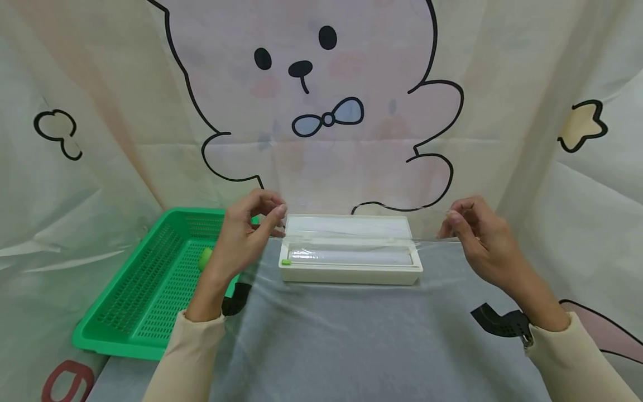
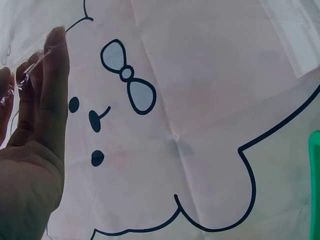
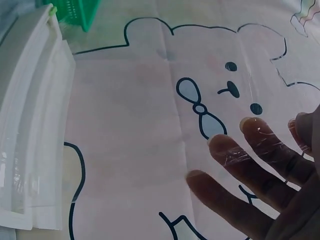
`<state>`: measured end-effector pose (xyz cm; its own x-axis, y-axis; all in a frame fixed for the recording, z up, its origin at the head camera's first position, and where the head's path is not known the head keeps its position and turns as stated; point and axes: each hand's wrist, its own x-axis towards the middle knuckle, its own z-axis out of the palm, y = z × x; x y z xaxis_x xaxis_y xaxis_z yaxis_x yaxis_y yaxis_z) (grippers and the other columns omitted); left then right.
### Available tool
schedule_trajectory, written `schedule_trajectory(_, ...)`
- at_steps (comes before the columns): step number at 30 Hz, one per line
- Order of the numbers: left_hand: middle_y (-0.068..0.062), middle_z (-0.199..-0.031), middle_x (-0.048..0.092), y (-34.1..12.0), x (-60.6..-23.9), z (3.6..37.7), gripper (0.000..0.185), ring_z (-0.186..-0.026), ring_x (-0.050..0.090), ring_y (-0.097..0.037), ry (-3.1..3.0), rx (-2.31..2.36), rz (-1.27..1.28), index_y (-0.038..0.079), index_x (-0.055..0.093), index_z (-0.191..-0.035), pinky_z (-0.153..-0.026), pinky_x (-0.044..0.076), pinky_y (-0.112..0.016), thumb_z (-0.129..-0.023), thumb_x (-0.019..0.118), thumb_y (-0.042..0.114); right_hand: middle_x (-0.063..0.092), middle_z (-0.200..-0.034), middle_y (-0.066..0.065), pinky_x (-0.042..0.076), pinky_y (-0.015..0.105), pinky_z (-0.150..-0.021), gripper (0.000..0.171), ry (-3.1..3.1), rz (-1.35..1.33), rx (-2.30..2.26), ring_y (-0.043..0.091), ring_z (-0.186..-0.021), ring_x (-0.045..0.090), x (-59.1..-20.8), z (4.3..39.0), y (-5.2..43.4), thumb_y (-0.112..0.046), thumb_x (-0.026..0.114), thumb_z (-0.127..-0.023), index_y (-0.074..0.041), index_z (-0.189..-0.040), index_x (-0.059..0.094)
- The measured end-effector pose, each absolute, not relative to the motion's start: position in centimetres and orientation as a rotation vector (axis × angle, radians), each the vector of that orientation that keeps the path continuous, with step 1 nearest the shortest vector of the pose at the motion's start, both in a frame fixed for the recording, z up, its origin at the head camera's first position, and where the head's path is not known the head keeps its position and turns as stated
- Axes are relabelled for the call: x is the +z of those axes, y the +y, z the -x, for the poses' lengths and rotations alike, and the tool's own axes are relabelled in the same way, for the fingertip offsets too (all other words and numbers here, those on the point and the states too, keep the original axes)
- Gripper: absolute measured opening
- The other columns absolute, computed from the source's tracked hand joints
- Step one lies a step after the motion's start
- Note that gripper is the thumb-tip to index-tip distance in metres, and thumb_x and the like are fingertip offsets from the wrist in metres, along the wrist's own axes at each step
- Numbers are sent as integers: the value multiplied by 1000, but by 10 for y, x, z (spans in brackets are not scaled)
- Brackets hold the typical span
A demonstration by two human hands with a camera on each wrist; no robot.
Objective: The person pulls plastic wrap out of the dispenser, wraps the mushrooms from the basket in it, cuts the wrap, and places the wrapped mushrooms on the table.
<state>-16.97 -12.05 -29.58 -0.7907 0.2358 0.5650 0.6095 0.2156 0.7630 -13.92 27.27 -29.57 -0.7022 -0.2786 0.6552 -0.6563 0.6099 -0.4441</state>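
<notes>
A white cling film dispenser (image 1: 351, 275) stands on the grey cloth with its lid (image 1: 346, 226) raised at the back. Inside lies the film roll (image 1: 351, 257); a small green slider (image 1: 286, 262) sits at the left end. Clear cling film (image 2: 33, 65) stretches between the hands, above and behind the box, hard to see against the backdrop. At the box's left, my left hand (image 1: 246, 234) pinches one side of the film between thumb and fingers. My right hand (image 1: 484, 243), raised right of the box, pinches the other side, with film across its fingertips (image 3: 232, 152).
A green perforated basket (image 1: 90, 329) stands at the left, with a light green object (image 1: 205, 258) in it, partly hidden by my left forearm. Grey cloth (image 1: 351, 346) covers the table. A backdrop with a cartoon bear (image 1: 382, 167) hangs close behind the box.
</notes>
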Motion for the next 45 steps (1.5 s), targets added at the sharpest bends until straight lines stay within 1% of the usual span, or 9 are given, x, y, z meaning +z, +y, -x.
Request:
schedule_trajectory(6, -14, -87, 60, -124, -303, 161, 9, -77, 64, -27, -2291, -1642, 806, 3, 57, -111, -65, 61, -34, -103, 59, 7, 62, -81, 2, 58, 23, -61, 8, -2388, -832, 1071, 14, -68, 67, -303, 128, 274, 10, 47, -103, 6, -110, 47)
schedule_trajectory(14, -18, -89, 59, -133, -316, 152, 6, -76, 65, -29, -2428, -1823, 884, 5, 56, -109, -68, 62, -40, -105, 57, 8, 61, -83, 1, 59, 31, -55, 16, -2474, -852, 1243, 13, -69, 66, -322, 111, 278, 12, 44, -103, 0, -111, 50)
schedule_trajectory(20, -18, -87, 57, -141, -342, 145, 4, -79, 61, -34, -2484, -2064, 1066, 5, 57, -107, -66, 61, -48, -106, 55, 9, 63, -87, 5, 60, 37, -60, 21, -2562, -983, 1504, 18, -75, 67, -343, 101, 287, 11, 41, -104, -6, -110, 52)
schedule_trajectory(27, -26, -90, 57, -148, -377, 134, 8, -83, 63, -32, -2534, -2331, 1275, 0, 56, -107, -71, 59, -55, -106, 54, 7, 65, -92, 9, 59, 36, -73, 24, -2659, -1118, 1766, 21, -83, 67, -375, 88, 298, 9, 41, -105, -7, -106, 58)
schedule_trajectory(30, -30, -93, 57, -151, -391, 131, 9, -87, 64, -30, -2552, -2421, 1393, -2, 56, -107, -77, 59, -54, -106, 54, 6, 63, -91, 11, 56, 35, -74, 26, -2667, -1219, 1900, 22, -83, 65, -390, 83, 302, 11, 40, -104, -6, -100, 59)
schedule_trajectory(33, -30, -94, 57, -154, -404, 129, 9, -90, 65, -32, -2562, -2411, 1556, -3, 59, -106, -82, 59, -49, -104, 56, 5, 63, -87, 9, 52, 34, -70, 26, -2700, -1308, 1904, 20, -82, 64, -403, 78, 302, 12, 46, -100, -8, -92, 61)
schedule_trajectory(35, -27, -94, 58, -154, -412, 128, 7, -89, 64, -31, -2573, -2361, 1649, -2, 60, -104, -82, 59, -43, -103, 57, 5, 63, -84, 4, 51, 30, -69, 27, -2738, -1347, 1817, 15, -81, 63, -411, 74, 299, 11, 53, -96, -12, -87, 63)
schedule_trajectory(39, -11, -94, 63, -151, -426, 125, 3, -92, 66, -21, -2671, -2198, 1728, 5, 64, -100, -84, 57, -34, -102, 62, 6, 62, -81, -8, 50, 25, -66, 29, -2814, -1345, 1589, 3, -76, 58, -425, 68, 292, 7, 66, -90, -20, -77, 66)
schedule_trajectory(45, 2, -91, 68, -142, -445, 120, 7, -85, 63, -2, -2874, -1999, 1716, 5, 68, -94, -81, 55, -26, -99, 64, 9, 51, -72, -22, 43, 18, -58, 37, -2913, -1273, 1284, -7, -66, 43, -454, 62, 282, -13, 68, -99, -22, -63, 64)
